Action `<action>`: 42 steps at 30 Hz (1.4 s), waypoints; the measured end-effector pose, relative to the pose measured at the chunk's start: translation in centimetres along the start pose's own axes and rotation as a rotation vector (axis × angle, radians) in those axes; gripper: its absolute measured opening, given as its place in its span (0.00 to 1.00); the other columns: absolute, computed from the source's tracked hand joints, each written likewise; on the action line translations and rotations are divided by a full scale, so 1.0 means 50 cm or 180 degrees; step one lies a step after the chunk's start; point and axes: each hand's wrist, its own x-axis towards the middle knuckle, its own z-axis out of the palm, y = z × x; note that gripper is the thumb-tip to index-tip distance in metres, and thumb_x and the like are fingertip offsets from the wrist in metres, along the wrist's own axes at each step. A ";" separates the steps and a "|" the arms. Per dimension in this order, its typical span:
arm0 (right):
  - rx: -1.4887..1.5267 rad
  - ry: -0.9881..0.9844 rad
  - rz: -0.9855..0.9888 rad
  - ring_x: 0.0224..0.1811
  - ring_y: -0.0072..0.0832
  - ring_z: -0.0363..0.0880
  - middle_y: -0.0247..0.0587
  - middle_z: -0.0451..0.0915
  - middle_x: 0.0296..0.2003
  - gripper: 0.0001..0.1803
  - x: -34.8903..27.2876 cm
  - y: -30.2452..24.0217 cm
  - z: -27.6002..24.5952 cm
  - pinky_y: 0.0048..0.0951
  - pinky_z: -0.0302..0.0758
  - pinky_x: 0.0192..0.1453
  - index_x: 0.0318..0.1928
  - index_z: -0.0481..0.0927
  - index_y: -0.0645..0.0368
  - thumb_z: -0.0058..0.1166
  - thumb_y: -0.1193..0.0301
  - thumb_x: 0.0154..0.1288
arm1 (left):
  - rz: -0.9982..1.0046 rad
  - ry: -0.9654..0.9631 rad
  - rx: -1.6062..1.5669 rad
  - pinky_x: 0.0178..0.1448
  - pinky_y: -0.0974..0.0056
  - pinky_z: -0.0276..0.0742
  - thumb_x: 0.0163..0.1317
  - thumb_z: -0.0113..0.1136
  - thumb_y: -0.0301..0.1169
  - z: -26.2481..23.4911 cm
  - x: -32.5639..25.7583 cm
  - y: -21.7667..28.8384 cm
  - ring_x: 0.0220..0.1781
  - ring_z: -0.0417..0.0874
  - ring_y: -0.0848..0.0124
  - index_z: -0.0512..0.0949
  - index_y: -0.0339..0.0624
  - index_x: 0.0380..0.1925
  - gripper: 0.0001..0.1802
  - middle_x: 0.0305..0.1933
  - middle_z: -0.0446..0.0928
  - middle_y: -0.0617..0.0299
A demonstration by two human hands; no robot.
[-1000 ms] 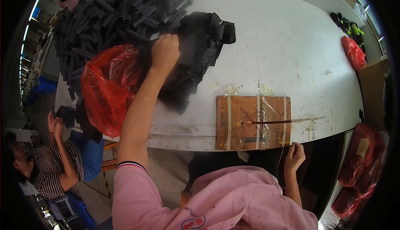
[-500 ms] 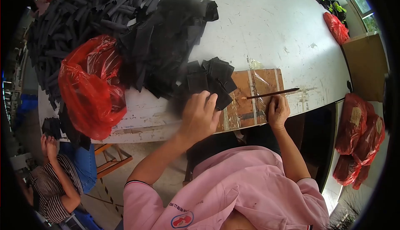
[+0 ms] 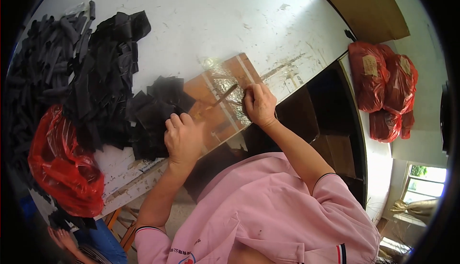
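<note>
I am keeping my left hand (image 3: 181,137) curled down on the black pieces (image 3: 155,113), which are lying on the tabletop (image 3: 215,20) at nine o'clock of the board (image 3: 220,106). My right hand (image 3: 260,103) is pinching a thin rod (image 3: 221,96) over the board. Advisable: feeding one piece at a time, rod kept flat.

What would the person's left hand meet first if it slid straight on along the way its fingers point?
Probably the small stack of black pieces: the left hand already rests against its near edge, fingers pointing up the table. Beyond lies the larger black heap.
</note>
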 end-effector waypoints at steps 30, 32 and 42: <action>-0.0196 -0.0529 0.0038 0.28 0.34 0.69 0.39 0.66 0.25 0.10 0.023 -0.013 -0.037 0.33 0.67 0.26 0.31 0.70 0.56 0.52 0.76 0.43 | 0.0221 -0.0552 0.1035 0.33 0.66 0.77 0.49 0.47 0.24 0.007 -0.002 0.036 0.38 0.78 0.55 0.70 0.34 0.24 0.04 0.39 0.72 0.42; -0.0133 -0.0527 0.0044 0.28 0.34 0.70 0.39 0.67 0.25 0.10 0.016 -0.003 -0.039 0.33 0.67 0.26 0.31 0.70 0.57 0.52 0.76 0.44 | -0.0028 -0.0483 0.0458 0.32 0.64 0.77 0.47 0.50 0.23 -0.001 0.011 0.026 0.36 0.78 0.55 0.69 0.36 0.22 0.02 0.39 0.72 0.43; -0.0377 -0.1200 0.2182 0.42 0.43 0.70 0.49 0.71 0.37 0.13 -0.268 0.360 -0.038 0.38 0.71 0.41 0.37 0.71 0.61 0.52 0.67 0.53 | -0.1556 0.0527 -0.2011 0.27 0.71 0.67 0.53 0.47 0.21 -0.058 0.002 -0.007 0.24 0.71 0.76 0.71 0.31 0.28 0.05 0.24 0.71 0.61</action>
